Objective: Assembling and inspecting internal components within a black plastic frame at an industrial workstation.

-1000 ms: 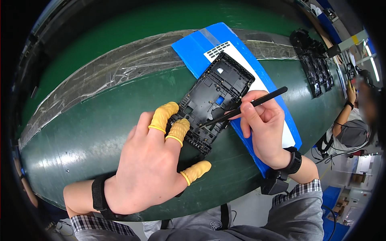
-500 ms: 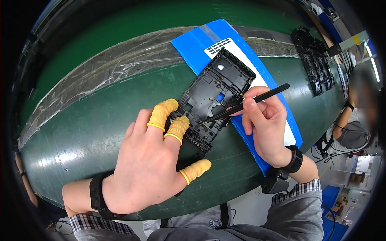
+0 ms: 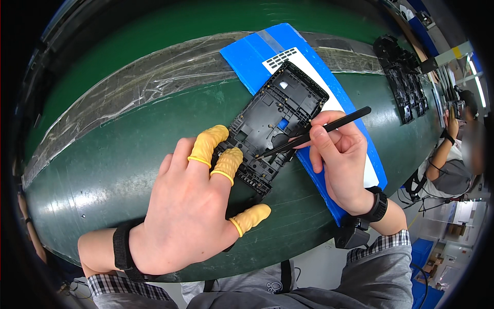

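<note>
The black plastic housing [image 3: 267, 116] lies in front of me between my two hands, slanted, with its far end up and to the right and its near end just beside my left fingertips. My left hand [image 3: 188, 216] is spread wide: two fingers in yellow finger cots [image 3: 226, 165] rest on the housing's near left edge, while my thumb, also covered in yellow, points out well apart from them, off the part. It presses from above and does not wrap around anything.

My right hand [image 3: 342, 159] is closed in a pinch on slim black tweezers [image 3: 345, 121], thumb and fingers together around the shaft. The tweezers slope down to the left across the housing, and their point meets its near portion, close to my left fingers. Whether the tips hold anything is too small for me to tell.

The housing is shallow and tray-like, with raised walls; inside are ribs, small brass-coloured dots and several cut-outs, one showing blue. Its far part overlaps a blue board [image 3: 242, 56] bearing a white sheet [image 3: 370, 177], and its near end is over the green tabletop [image 3: 149, 154]. More black molded parts [image 3: 406, 90] sit together at the far right.
</note>
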{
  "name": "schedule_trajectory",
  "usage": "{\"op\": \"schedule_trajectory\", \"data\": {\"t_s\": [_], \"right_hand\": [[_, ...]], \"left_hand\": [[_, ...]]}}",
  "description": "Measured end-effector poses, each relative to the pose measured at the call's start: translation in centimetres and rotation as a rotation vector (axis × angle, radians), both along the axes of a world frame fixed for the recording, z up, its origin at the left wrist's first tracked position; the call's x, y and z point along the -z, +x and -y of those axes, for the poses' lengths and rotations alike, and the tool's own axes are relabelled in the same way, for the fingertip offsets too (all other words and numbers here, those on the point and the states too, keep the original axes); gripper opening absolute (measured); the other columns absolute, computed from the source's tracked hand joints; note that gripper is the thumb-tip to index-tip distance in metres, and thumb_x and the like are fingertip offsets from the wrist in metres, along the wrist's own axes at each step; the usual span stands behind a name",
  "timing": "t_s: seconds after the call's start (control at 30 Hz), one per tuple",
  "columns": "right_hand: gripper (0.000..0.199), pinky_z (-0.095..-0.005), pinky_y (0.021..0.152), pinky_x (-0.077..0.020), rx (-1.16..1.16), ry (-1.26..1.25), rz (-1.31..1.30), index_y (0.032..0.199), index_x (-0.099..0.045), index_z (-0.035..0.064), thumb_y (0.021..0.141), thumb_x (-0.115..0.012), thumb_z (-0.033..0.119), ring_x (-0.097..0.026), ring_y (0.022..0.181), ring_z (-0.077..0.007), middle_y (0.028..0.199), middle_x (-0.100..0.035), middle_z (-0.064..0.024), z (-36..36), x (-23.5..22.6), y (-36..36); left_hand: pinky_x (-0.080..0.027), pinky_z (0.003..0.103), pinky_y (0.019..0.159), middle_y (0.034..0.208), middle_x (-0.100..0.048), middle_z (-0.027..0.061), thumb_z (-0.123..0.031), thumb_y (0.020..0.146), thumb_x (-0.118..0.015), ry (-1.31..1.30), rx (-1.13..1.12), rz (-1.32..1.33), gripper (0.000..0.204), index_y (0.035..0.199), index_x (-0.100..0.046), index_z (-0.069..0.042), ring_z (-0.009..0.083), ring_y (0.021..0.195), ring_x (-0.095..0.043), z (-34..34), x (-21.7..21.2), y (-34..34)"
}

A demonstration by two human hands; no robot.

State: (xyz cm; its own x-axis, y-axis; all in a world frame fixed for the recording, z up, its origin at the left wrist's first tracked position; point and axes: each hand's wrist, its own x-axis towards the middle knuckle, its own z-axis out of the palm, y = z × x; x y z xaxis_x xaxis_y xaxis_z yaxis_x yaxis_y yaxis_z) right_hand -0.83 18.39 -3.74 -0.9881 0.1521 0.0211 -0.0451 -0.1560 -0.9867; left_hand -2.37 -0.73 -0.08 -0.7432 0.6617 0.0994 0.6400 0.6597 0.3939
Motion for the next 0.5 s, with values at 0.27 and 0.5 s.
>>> {"op": "schedule_trajectory", "data": {"t_s": [0.27, 0.5], "right_hand": [[0.007, -0.0157, 0.040, -0.0340, -0.017, 0.049, 0.008, 0.083, -0.048, 0.0001, 0.076, -0.049, 0.002, -0.043, 0.043, -0.0041, 0.062, -0.051, -0.0032, 0.40, -0.18, -0.13], [0.007, -0.0155, 0.038, -0.0285, 0.029, -0.004, -0.096, 0.082, -0.048, 0.0011, 0.076, -0.050, 0.004, -0.040, 0.042, -0.0040, 0.060, -0.050, -0.0023, -0.29, 0.28, -0.06]], "left_hand": [[-0.038, 0.038, 0.070, 0.098, -0.043, 0.0182, -0.028, 0.050, -0.069, 0.010, -0.001, -0.001, 0.055, 0.090, -0.049, 0.003, 0.0329, 0.080, -0.044, 0.43, 0.11, -0.17], [-0.037, 0.038, 0.073, 0.099, -0.042, 0.0181, -0.029, 0.052, -0.068, -0.006, -0.016, 0.003, 0.053, 0.093, -0.051, 0.001, 0.0320, 0.083, -0.043, 0.13, -0.30, 0.14]]}}
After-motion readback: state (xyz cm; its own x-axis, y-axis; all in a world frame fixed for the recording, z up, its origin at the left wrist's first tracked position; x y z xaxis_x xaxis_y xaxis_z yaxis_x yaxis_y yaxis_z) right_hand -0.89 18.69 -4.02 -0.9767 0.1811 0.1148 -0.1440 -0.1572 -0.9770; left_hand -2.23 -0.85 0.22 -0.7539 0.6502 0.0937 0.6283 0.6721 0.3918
